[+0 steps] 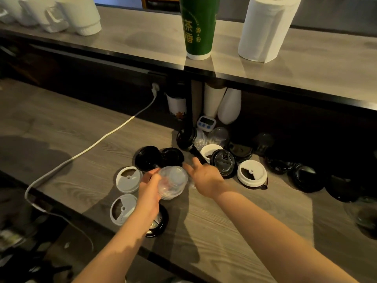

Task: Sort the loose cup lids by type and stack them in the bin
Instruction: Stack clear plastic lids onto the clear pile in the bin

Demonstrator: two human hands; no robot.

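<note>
Early days: left hand has its grip curled round a small stack of clear lids, right hand spread wide beside it. Black lids and white lids litter the table; no bin visible.

Only one view: the scene is seen from head height, tilted forward and down over the grey wood-grain counter, close enough that the left hand and right hand are caught mid-frame.
</note>
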